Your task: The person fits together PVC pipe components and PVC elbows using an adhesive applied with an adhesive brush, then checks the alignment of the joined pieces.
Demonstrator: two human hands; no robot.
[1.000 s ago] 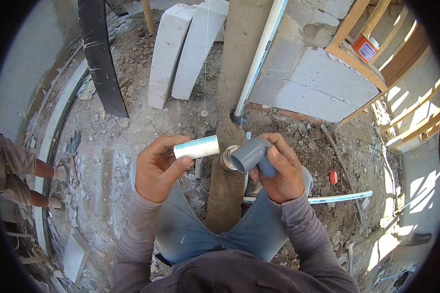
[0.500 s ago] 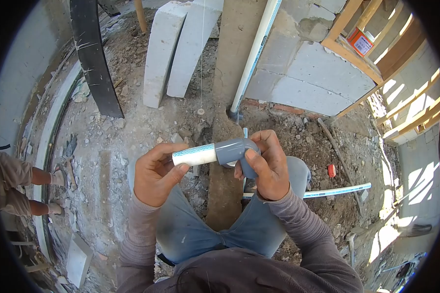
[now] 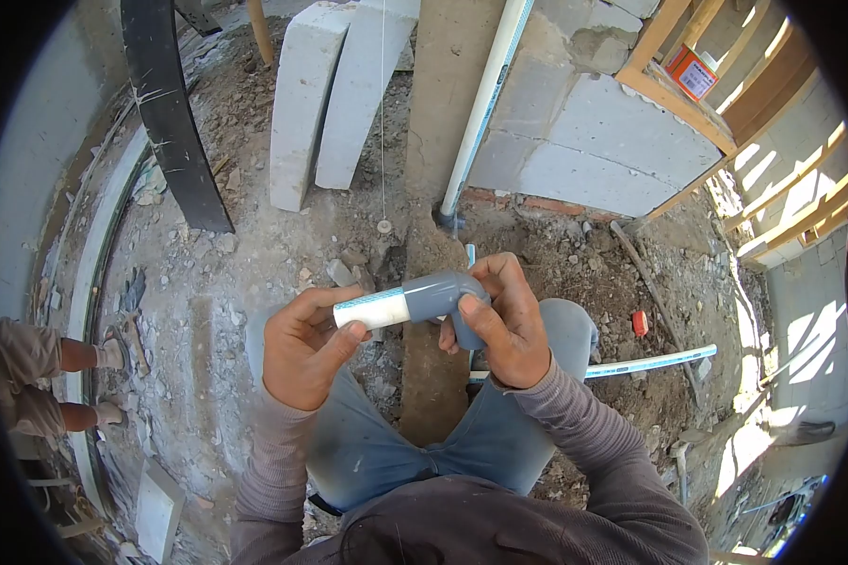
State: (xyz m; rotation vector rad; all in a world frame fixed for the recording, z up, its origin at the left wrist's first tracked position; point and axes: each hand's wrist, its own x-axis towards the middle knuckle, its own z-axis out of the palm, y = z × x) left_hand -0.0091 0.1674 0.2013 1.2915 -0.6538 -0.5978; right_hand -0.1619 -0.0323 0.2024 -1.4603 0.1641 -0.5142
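My left hand [image 3: 306,341] grips a short white PVC pipe piece [image 3: 372,310] with blue print, thumb below and fingers above. The pipe's right end sits inside the socket of a grey elbow fitting [image 3: 433,293]. Around the bend of that elbow, my right hand [image 3: 506,320] is closed, its thumb pressed on the front. Both parts are held joined above my lap, tilted slightly up to the right. Behind the elbow, part of another white pipe [image 3: 471,254] shows; its lower stretch is hidden by my hand.
A long white pipe [image 3: 490,104] rises beside a block wall [image 3: 612,141]. Another white pipe [image 3: 650,366] lies right of my knee, near a red cap [image 3: 640,323]. An orange can [image 3: 693,73] stands on wooden framing. A person's legs [image 3: 80,354] are at the left.
The pipe and elbow tilt slightly more, the elbow's bend sitting a little lower and further left. Both hands keep their hold. The view has shifted slightly.
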